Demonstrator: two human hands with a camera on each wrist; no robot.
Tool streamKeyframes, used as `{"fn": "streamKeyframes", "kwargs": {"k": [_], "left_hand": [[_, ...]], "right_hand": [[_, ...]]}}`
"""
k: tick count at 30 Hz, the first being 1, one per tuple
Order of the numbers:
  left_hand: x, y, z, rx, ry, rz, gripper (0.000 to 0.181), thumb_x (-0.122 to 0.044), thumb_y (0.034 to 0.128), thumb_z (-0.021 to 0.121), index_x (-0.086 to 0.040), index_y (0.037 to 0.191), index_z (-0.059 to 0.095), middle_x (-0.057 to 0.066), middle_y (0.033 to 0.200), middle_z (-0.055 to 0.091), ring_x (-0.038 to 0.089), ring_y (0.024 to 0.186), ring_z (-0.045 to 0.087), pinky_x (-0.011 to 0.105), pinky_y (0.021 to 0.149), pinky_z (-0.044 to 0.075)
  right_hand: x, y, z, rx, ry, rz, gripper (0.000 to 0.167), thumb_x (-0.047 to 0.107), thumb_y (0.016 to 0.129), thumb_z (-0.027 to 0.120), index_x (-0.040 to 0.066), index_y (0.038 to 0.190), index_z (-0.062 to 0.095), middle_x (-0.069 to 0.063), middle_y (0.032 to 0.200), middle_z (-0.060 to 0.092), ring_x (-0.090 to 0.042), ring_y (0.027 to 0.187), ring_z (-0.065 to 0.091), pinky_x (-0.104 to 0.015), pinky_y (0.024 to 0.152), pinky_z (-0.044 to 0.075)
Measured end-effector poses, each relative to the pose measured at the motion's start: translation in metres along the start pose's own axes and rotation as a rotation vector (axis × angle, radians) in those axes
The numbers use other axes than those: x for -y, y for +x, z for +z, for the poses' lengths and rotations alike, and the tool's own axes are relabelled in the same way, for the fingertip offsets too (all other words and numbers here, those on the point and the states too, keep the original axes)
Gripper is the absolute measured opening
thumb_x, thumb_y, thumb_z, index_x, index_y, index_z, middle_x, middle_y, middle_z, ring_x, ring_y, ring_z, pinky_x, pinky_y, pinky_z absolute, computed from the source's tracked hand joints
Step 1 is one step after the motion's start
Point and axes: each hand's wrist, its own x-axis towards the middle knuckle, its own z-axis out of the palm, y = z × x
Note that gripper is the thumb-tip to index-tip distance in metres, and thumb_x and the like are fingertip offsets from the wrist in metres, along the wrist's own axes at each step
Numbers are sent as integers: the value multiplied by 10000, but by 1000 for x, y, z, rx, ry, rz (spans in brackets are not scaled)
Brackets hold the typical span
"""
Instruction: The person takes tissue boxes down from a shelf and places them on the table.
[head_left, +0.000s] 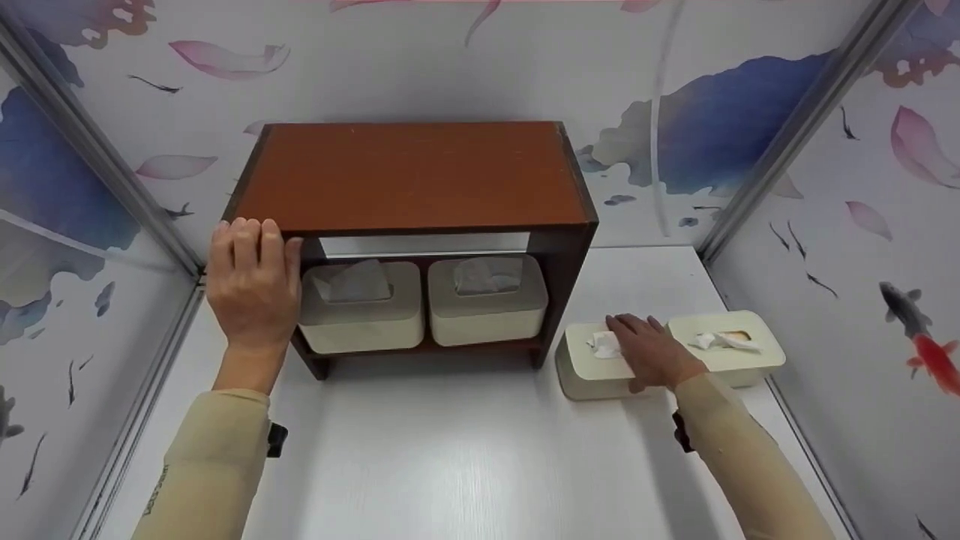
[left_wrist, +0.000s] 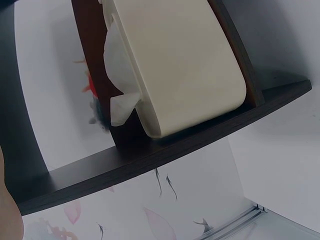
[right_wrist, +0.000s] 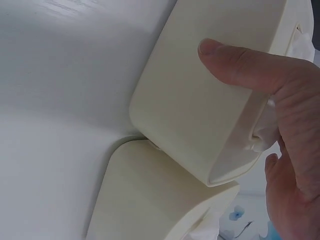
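A brown wooden shelf point(head_left: 420, 176) stands on the white table, and my left hand point(head_left: 253, 289) grips its front left top corner. Only a sliver of that hand point(left_wrist: 10, 217) shows in the left wrist view. My right hand point(head_left: 656, 352) holds a cream tissue box point(head_left: 596, 381) right of the shelf; in the right wrist view the thumb lies on the box's side point(right_wrist: 190, 95) and the hand point(right_wrist: 300, 115) reaches over its top. A second cream box point(head_left: 765, 356) touches it on the right.
Two more tissue boxes, a left one point(head_left: 364, 330) and a right one point(head_left: 487, 324), sit side by side inside the shelf, tissues sticking out. Patterned panels point(head_left: 450, 67) with metal frame rails point(head_left: 795, 120) enclose the white table point(head_left: 442, 465).
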Motion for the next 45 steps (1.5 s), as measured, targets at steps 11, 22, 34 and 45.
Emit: {"fn": "streamKeyframes", "kwargs": {"k": [11, 22, 34, 45], "left_hand": [[-3, 1, 0, 13, -5, 5, 330, -302, 988, 563, 11, 1074, 625, 198, 1061, 613, 364, 1077, 585, 434, 1099, 457], [-3, 1, -2, 20, -18, -5, 316, -282, 978, 580, 17, 1074, 622, 207, 1054, 607, 376, 1074, 577, 440, 1109, 446], [-1, 2, -3, 36, -27, -15, 335, -294, 990, 558, 22, 1079, 620, 208, 1048, 601, 382, 1074, 576, 443, 1112, 443], [-1, 1, -2, 32, -14, -6, 325, -286, 988, 563, 22, 1077, 617, 207, 1054, 602, 376, 1079, 575, 440, 1116, 440]], "right_hand": [[7, -5, -3, 34, 11, 51, 1221, 233, 551, 955, 12, 1520, 246, -224, 1542, 330, -389, 1443, 296, -646, 1166, 238], [25, -15, -32, 1, 108, -79, 914, 313, 702, 852, 43, 1455, 410, -188, 1432, 492, -402, 1303, 482, -599, 1087, 380], [66, -22, -60, -46, 6, -270, 554, 197, 781, 789, 60, 1280, 591, -118, 1166, 665, -306, 1082, 631, -514, 967, 486], [129, -16, -79, -41, 76, -478, 388, 207, 800, 761, 164, 1177, 676, 34, 974, 719, -151, 897, 681, -366, 790, 566]]}}
